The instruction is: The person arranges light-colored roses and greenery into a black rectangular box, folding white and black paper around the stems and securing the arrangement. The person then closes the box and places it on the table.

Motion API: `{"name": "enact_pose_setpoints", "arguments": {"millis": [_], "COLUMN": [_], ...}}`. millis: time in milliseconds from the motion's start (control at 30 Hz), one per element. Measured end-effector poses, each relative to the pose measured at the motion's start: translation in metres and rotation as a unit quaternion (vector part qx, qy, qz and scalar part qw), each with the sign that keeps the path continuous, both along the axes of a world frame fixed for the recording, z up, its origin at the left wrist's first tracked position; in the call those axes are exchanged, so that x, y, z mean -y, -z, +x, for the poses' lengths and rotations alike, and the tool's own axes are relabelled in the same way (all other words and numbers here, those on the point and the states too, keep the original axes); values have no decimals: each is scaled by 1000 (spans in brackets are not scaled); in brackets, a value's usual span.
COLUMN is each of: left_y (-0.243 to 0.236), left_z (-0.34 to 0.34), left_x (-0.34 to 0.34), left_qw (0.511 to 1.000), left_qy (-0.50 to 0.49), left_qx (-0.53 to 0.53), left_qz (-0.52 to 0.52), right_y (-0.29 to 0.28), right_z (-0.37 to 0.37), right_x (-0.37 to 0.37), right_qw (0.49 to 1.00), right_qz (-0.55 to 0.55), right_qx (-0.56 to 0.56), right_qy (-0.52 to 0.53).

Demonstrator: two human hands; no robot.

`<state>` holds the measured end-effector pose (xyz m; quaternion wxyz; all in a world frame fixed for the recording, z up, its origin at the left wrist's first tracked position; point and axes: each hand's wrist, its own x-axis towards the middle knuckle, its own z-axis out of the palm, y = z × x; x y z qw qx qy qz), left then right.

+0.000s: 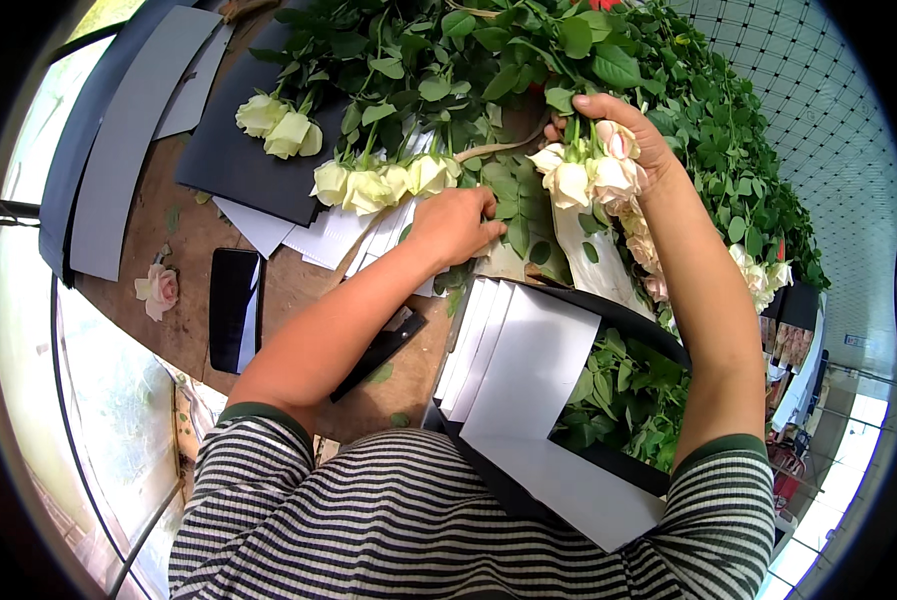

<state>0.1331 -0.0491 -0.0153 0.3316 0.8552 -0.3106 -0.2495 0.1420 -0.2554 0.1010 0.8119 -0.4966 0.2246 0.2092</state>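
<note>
My right hand (pixel 633 135) is closed around the stems of a few cream roses with pinkish petals (pixel 573 180), their heads hanging toward me just under the fingers. My left hand (pixel 453 225) is curled at the middle of the table beside green rose leaves (pixel 516 205); whatever its fingertips may pinch is hidden. Just beyond that hand lie pale yellow-green roses (pixel 373 185), with two more such roses (pixel 283 128) farther left. Blush roses (pixel 640 245) show partly behind my right forearm.
A large heap of leafy stems (pixel 688 120) covers the far side and right. White folded sheets (pixel 513 340) stand close to my body, by a black-rimmed bin of leaves (pixel 623 390). A phone (pixel 233 310), a loose pink rose head (pixel 158 290) and grey boards (pixel 138 130) lie left.
</note>
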Motion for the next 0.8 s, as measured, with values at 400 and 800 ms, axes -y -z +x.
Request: {"name": "enact_pose_setpoints", "arguments": {"millis": [400, 800], "left_y": [-43, 4], "left_z": [33, 93], "left_x": [-19, -22], "left_qw": [764, 913], "left_qy": [-105, 67], "left_qx": [-426, 394], "left_qz": [-473, 85], "right_y": [23, -20], "right_z": [-2, 9], "right_x": [-21, -23], "right_qw": [990, 983], "right_qz": [102, -184], "right_qx": [-59, 17], "right_qy": [-77, 23]}}
